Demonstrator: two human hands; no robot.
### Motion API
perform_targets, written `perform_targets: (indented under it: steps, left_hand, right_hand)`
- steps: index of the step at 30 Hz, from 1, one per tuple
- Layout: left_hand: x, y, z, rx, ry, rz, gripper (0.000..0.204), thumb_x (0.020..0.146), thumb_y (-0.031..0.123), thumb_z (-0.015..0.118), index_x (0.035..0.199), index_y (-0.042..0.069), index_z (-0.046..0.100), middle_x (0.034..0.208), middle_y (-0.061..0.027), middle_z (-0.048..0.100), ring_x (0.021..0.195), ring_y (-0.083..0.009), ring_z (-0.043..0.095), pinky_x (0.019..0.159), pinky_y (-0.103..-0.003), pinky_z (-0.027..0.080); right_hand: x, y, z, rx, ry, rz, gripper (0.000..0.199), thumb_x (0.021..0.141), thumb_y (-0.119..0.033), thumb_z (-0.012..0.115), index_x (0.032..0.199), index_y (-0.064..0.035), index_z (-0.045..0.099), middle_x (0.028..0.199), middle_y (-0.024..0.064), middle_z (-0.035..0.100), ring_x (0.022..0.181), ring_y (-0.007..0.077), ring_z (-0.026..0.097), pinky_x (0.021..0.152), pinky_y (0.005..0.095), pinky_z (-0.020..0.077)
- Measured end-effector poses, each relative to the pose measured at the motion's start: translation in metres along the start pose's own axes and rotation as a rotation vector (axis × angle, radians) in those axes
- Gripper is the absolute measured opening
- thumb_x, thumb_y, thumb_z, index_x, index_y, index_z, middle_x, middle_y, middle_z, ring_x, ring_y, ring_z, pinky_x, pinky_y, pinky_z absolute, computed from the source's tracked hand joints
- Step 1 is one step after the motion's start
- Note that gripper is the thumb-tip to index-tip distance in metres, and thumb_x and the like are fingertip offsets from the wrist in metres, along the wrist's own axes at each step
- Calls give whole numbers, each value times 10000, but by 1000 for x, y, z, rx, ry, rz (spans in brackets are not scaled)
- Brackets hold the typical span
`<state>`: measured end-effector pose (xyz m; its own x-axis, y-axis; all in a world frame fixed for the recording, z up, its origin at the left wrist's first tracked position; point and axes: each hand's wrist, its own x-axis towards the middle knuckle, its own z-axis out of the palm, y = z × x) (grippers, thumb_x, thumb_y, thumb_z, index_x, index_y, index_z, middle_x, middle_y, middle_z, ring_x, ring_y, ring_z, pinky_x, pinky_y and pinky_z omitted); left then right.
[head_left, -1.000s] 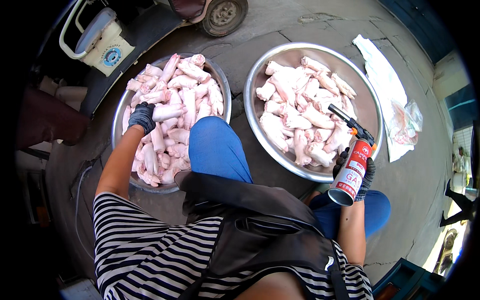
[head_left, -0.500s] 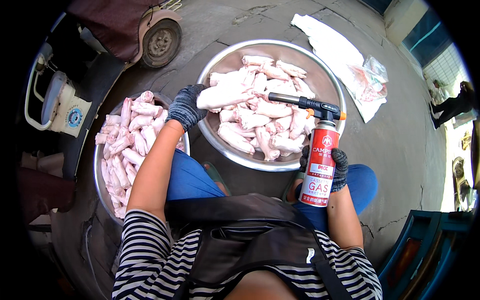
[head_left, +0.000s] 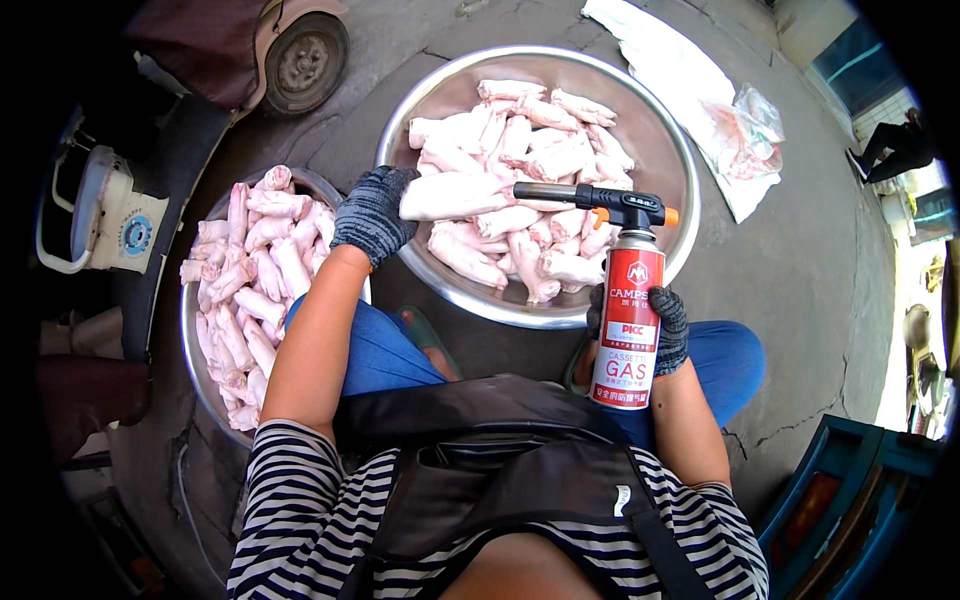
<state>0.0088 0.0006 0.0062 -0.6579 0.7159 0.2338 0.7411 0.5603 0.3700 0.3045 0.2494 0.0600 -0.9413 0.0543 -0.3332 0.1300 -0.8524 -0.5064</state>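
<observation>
My left hand [head_left: 376, 215], in a dark grey knit glove, grips one end of a pale pig's trotter [head_left: 452, 196] above the large steel basin [head_left: 540, 312]. A gas torch [head_left: 627, 320], a red and white canister with a black burner head, is wrapped in my gloved right hand [head_left: 668, 328]. Its metal nozzle points left at the trotter's free end, almost touching it in view. I cannot make out a flame. Several more trotters [head_left: 545, 265] are heaped in the basin beneath.
Another basin [head_left: 192, 345] at my left holds several trotters. A three-wheeled vehicle [head_left: 306, 65] stands at the far left. A white sack [head_left: 650, 60] with a clear plastic bag [head_left: 750, 135] lies beyond the large basin. Teal wooden furniture [head_left: 835, 500] is at the lower right; a person [head_left: 888, 150] stands far right.
The torch has shifted slightly left and now sits closer to the trotter's end. The held trotter lies a little more level. The whole view has tilted slightly.
</observation>
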Motion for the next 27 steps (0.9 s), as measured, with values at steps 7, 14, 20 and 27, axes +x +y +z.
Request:
perform_targets:
  steps: [7, 14, 20, 27]
  left_hand:
    - [1, -1, -2, 33, 22, 3, 422, 691, 208, 680, 1075, 52, 606, 1000, -180, 634, 958, -355, 592, 890, -424, 460]
    - [0, 7, -9, 56, 55, 24, 443, 681, 197, 681, 1095, 68, 593, 1032, -160, 620, 985, -340, 576, 910, -419, 445]
    - [-4, 8, -7, 67, 125, 86, 467, 666, 192, 683, 1112, 87, 589, 1039, -144, 620, 982, -332, 573, 915, -411, 442]
    - [-3, 11, -12, 15, 61, 153, 474, 659, 205, 690, 1109, 92, 595, 1052, -138, 621, 990, -320, 577, 924, -401, 441]
  right_hand:
    - [5, -1, -1, 24, 51, 57, 601, 731, -296, 740, 1177, 23, 494, 981, 211, 628, 838, 324, 661, 728, 428, 572]
    - [6, -2, 7, 2, 87, 76, 591, 728, -282, 745, 1171, 20, 497, 970, 209, 629, 820, 315, 664, 718, 431, 575]
    - [7, -6, 8, -10, 107, 94, 594, 725, -284, 743, 1171, 19, 493, 969, 208, 629, 813, 317, 663, 718, 431, 575]
    - [4, -7, 3, 13, 108, 112, 602, 725, -277, 738, 1181, 21, 481, 966, 215, 626, 810, 323, 660, 727, 434, 575]
